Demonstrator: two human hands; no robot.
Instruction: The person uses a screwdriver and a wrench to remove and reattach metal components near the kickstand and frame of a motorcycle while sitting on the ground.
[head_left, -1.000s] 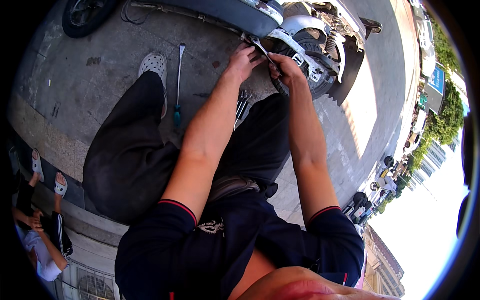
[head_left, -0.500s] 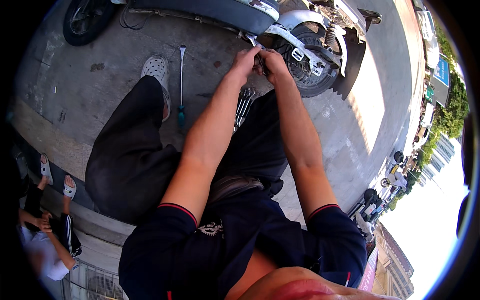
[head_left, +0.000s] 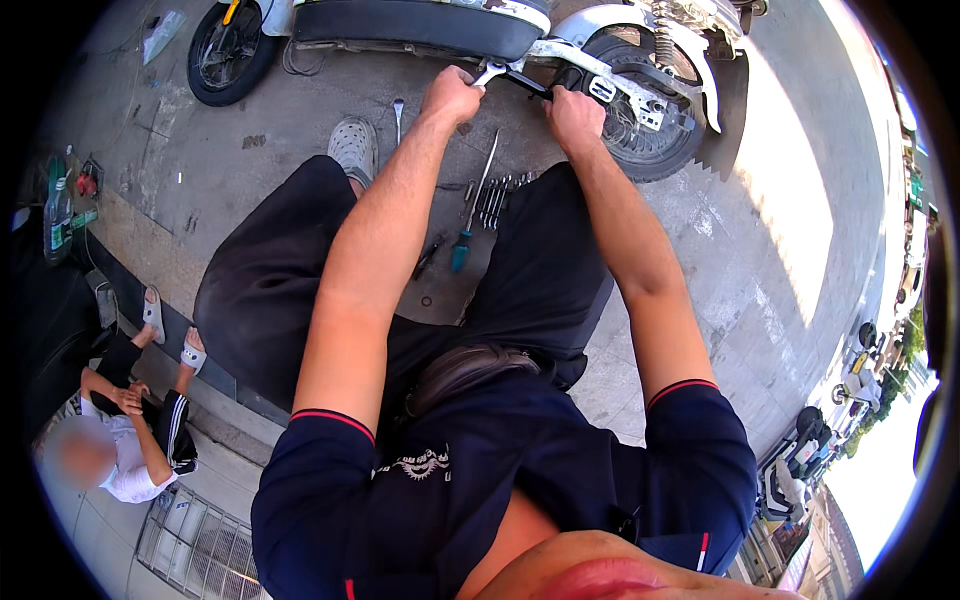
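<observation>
My left hand point(head_left: 453, 97) is closed around a silver wrench point(head_left: 490, 72) whose head lies against the lower frame of a white and black scooter point(head_left: 420, 27). To its right, my right hand point(head_left: 577, 118) grips the end of a dark bar point(head_left: 527, 84) that slants up toward the wrench head. Whether bar and wrench are joined, I cannot tell. A teal-handled screwdriver point(head_left: 461, 250) lies on the ground between my legs, beside a row of several small wrenches point(head_left: 493, 203). Behind my left forearm, a flat-tipped metal tool point(head_left: 398, 108) is mostly hidden.
The scooter's rear wheel point(head_left: 640, 140) stands just right of my hands, its front wheel point(head_left: 230, 60) at the far left. A seated person point(head_left: 130, 430) is at the lower left, near a wire crate point(head_left: 200, 550) and a plastic bottle point(head_left: 58, 215). Parked scooters point(head_left: 800, 450) line the right.
My hands have moved apart, the left one leftward with the wrench and the right one rightward on the bar. The view has shifted, and the teal screwdriver between my legs now shows.
</observation>
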